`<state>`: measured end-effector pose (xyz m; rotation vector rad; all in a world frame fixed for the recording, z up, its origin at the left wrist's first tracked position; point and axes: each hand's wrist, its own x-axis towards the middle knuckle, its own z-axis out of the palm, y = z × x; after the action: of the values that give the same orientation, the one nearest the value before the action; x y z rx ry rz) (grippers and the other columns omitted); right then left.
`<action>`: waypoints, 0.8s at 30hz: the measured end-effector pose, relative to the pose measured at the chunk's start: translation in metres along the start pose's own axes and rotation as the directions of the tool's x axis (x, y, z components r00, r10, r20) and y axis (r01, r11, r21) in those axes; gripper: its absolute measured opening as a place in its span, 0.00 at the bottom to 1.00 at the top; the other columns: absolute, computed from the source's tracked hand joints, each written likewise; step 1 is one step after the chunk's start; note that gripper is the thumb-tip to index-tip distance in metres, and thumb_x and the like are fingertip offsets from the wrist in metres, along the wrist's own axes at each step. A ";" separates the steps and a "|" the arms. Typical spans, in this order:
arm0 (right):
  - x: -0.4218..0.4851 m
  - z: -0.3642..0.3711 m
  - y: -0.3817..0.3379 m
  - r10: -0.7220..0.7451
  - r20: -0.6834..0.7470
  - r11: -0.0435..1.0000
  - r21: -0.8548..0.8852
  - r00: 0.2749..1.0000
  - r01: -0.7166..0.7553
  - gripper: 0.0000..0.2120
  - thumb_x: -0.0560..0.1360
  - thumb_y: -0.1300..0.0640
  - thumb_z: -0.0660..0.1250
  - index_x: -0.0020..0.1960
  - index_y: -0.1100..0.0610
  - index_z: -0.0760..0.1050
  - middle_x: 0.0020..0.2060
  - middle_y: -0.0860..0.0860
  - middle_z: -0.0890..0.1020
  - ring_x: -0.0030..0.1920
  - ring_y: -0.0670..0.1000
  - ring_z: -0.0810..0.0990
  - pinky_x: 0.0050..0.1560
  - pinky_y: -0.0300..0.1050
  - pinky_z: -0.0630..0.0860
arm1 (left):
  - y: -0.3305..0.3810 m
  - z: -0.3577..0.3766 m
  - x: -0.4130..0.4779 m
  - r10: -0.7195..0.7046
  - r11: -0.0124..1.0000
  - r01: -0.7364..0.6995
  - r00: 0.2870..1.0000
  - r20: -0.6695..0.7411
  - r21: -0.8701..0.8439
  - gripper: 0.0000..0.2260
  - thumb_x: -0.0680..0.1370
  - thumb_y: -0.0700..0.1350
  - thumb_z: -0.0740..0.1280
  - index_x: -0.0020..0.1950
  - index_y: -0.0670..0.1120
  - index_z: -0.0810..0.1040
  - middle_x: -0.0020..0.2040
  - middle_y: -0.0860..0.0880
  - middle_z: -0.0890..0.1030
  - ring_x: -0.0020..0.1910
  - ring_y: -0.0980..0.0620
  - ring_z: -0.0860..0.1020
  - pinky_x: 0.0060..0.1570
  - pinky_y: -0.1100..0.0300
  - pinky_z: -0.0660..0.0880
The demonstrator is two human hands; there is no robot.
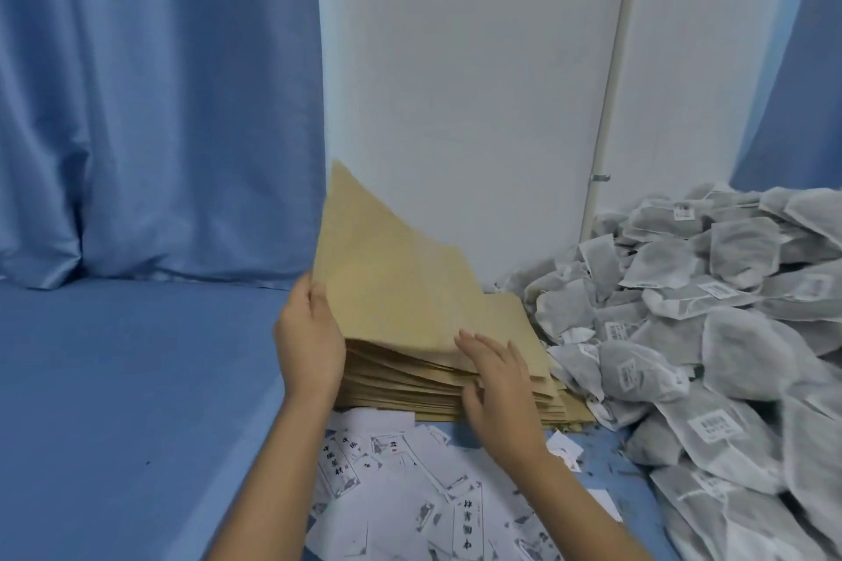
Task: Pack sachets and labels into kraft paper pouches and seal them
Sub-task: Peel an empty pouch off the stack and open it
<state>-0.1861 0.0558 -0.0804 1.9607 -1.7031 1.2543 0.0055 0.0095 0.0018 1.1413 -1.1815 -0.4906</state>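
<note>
Kraft pouch lifted from a stack on a blue counter.
Nearest, below both hands, white labels (410,492) lie scattered on the counter (136,378), printed with black Chinese characters too blurred to read. The left hand (310,342) fingers (319,301) grip the left edge of a raised pouch (392,269). The right hand (496,383) fingers (478,344) lie straight and spread on the stack (410,383). Right of them, grey sachets (706,333) carry unreadable tags. Beyond are a white wall (455,59), a pipe (610,82) and blue curtains (159,105).

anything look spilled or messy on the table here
Yes: dark specks dot the blue surface beside the sachet heap, possibly leaked contents. The labels lie strewn in front, and the kraft pouch stack is fanned unevenly.
</note>
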 end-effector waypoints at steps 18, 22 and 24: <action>-0.027 -0.036 -0.010 0.536 0.570 -0.412 0.821 0.623 -0.396 0.11 0.79 0.70 0.54 0.40 0.62 0.69 0.41 0.61 0.77 0.44 0.57 0.80 0.47 0.49 0.80 | -0.025 0.050 -0.108 0.167 0.625 -0.672 0.612 0.773 0.397 0.18 0.82 0.56 0.52 0.72 0.62 0.64 0.73 0.63 0.63 0.73 0.64 0.55 0.72 0.54 0.40; -0.032 -0.032 -0.005 0.548 0.554 -0.363 0.833 0.627 -0.418 0.09 0.80 0.70 0.55 0.43 0.63 0.70 0.41 0.62 0.77 0.43 0.56 0.82 0.43 0.47 0.83 | -0.027 0.050 -0.106 0.136 0.719 -0.606 0.603 0.786 0.341 0.16 0.81 0.57 0.55 0.69 0.61 0.69 0.72 0.62 0.65 0.72 0.65 0.57 0.71 0.57 0.43; -0.033 -0.032 -0.007 0.542 0.555 -0.362 0.832 0.631 -0.421 0.09 0.79 0.71 0.55 0.44 0.63 0.70 0.43 0.64 0.78 0.44 0.58 0.83 0.42 0.47 0.82 | -0.028 0.049 -0.107 0.146 0.763 -0.569 0.614 0.776 0.307 0.16 0.82 0.55 0.54 0.68 0.60 0.71 0.71 0.61 0.67 0.72 0.64 0.60 0.70 0.59 0.46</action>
<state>-0.1918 0.1019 -0.0834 1.0577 -1.6160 3.8840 -0.0702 0.0634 -0.0754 1.1270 -2.3307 -0.2704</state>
